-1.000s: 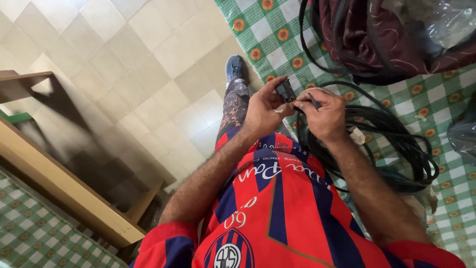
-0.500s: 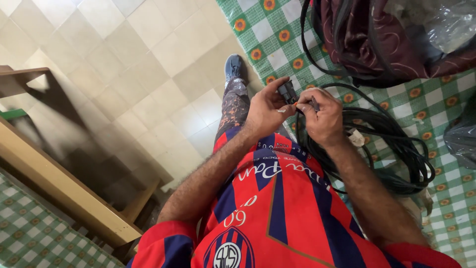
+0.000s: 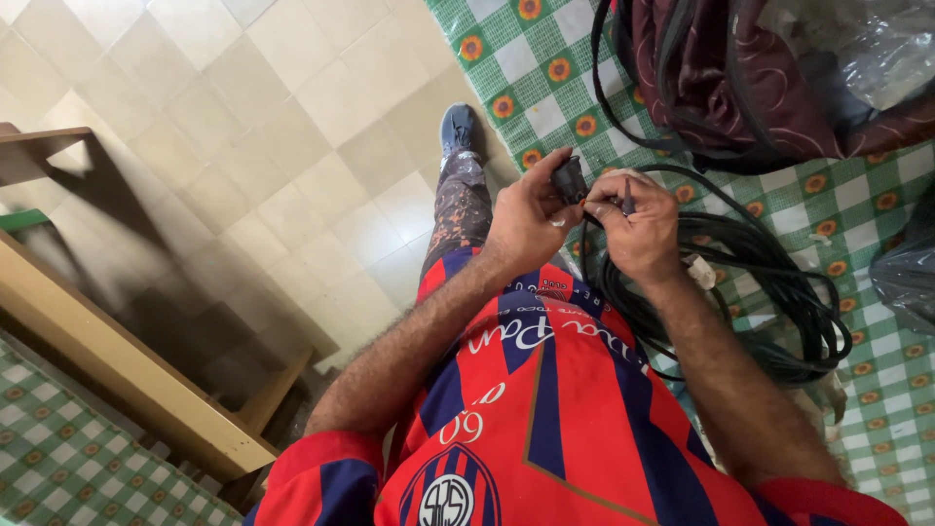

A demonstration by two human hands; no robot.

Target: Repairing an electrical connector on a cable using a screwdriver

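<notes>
Overhead, clear plastic bag (image 3: 857,49) beyond black plug (image 3: 570,180).

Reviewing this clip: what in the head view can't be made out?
- Black plug: mostly covered by the left hand; its pins are hidden.
- Thin tool in the right hand: only its tip shows, kind unclear.
- Black cable: its far end is lost in the coil.
- Bag: cut off by the top edge.

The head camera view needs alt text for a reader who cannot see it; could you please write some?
A person's left hand holds a small black plug while the right hand pinches a thin tool beside it. A coil of black cable lies on a green checked tablecloth beneath. A tiled floor and wooden bench show on the left.
</notes>
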